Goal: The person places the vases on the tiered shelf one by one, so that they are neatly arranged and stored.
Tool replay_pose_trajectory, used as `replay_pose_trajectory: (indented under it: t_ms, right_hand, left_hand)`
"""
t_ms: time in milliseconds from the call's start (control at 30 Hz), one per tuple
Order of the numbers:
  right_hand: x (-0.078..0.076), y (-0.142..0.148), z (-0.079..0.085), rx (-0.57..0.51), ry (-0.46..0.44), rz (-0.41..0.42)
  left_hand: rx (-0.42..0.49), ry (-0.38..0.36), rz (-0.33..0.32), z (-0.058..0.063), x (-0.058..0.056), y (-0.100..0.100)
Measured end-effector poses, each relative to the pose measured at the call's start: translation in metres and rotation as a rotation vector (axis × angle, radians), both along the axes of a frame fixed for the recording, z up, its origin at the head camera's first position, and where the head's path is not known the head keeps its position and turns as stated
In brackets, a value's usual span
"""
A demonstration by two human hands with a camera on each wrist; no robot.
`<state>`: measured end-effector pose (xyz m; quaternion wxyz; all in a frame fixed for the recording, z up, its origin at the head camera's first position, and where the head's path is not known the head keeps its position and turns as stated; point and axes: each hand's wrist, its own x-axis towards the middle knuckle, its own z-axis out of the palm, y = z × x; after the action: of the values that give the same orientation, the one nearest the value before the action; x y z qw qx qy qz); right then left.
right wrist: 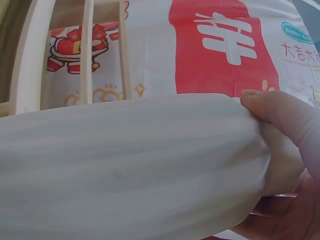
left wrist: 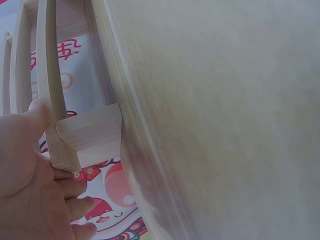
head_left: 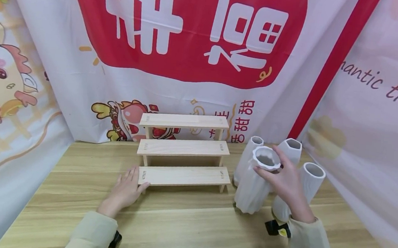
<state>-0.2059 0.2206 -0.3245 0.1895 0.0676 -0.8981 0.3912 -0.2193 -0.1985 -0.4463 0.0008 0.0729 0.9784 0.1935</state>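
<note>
Looking at a pale wooden three-step rack (head_left: 183, 148) on a wood-grain surface (head_left: 202, 229). Got a fluted white vase (head_left: 251, 190) over to the right of it, held in the right-hand grip (head_left: 288, 186), clamped firmly around the neck at the wavy rim, thumb on the near side and fingers round the far side. Can't really tell about contact between its base and the surface.

Over at the left end of the lowest step (head_left: 186, 177), the left-hand grip (head_left: 124, 191). Not squeezed together, more like spread apart at the corner, thumb touching the front edge and fingers along the end.

Around the held vase: a slim white vase (head_left: 244, 163) just behind on the left, an angular-mouthed vase (head_left: 292, 152) at the back right, and a ribbed round-mouthed vase (head_left: 312, 186) on the right, partly hidden by the right arm. Beige sleeves (head_left: 90, 234) on both arms, plus a small black gadget (head_left: 272, 228) near the right wrist.

For a backdrop, a hanging white cloth with a big red panel (head_left: 192, 50), chunky white characters and a cartoon figure low down behind the rack.
</note>
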Motion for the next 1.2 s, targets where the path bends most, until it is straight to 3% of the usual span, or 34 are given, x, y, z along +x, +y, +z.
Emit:
replay_pose_trajectory:
  t_ms: [267, 800, 1200]
  right_hand:
    - [-0.004, -0.009, 0.013, 0.071, 0.035, 0.010]
    - [-0.010, -0.048, 0.035, 0.011, 0.055, 0.188]
    - [-0.016, -0.089, 0.037, -0.006, 0.098, 0.316]
  left_hand:
    - [-0.001, 0.000, 0.000, 0.000, -0.001, 0.000]
    - [-0.005, -0.002, -0.002, -0.005, -0.004, -0.002]
    - [-0.004, -0.014, 0.004, -0.005, -0.003, -0.001]
